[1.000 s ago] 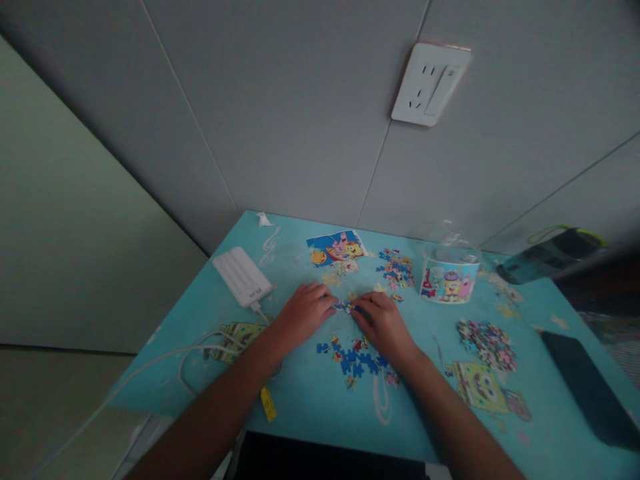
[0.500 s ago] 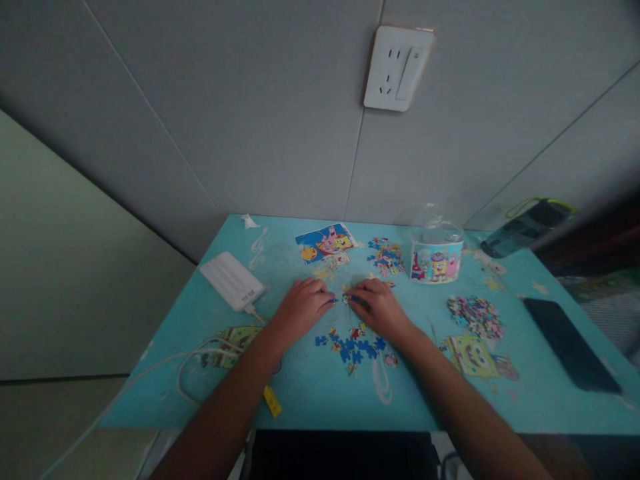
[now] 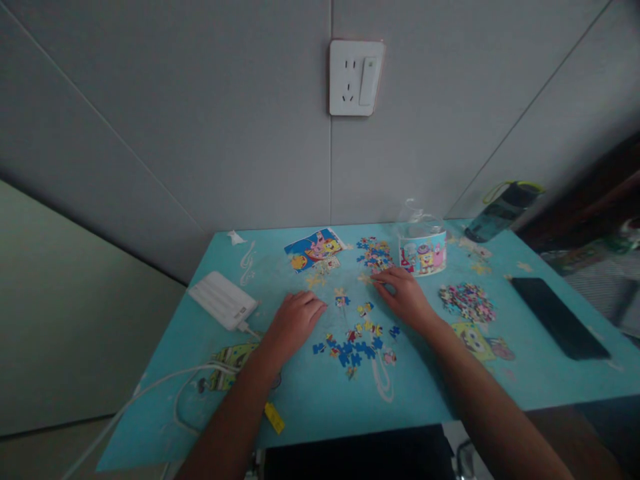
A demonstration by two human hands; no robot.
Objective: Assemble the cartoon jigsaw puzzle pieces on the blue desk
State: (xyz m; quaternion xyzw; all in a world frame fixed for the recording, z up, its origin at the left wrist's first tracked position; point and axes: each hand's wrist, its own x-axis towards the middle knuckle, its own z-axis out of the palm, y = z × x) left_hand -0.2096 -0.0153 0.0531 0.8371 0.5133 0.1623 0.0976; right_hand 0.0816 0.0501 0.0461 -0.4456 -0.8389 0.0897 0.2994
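Fingers of the right hand (image 3: pixel 404 293) are bent, thumb and forefinger tips close together, beyond and to the right of the blue puzzle pieces (image 3: pixel 353 350); whether anything is pinched there is too small to tell. The left hand (image 3: pixel 296 320) seems to rest palm down, beyond and to the left of those blue pieces, its fingers side by side; anything under the tips is hidden. The blue pieces themselves lie loose on the light-blue surface (image 3: pixel 325 413), between the two forearms. They look like thin, stiff card: probably nearly weightless, apt to skid when nudged and to crease at the narrow tabs, so a light thumb-and-forefinger pinch on opposite edges should suit best. Just beyond the blue pieces is a small patterned bit (image 3: pixel 342 301), with a yellowish piece (image 3: pixel 365 309) near it. Farther beyond them come a mixed pile (image 3: pixel 375 253), a picture card (image 3: pixel 310 250) and, off to the right, a clear tub (image 3: pixel 423 257). Well to their right sit a denser pile (image 3: pixel 467 302) and a dark flat slab (image 3: pixel 560 319); a white power bank (image 3: pixel 224 300) lies to their left.
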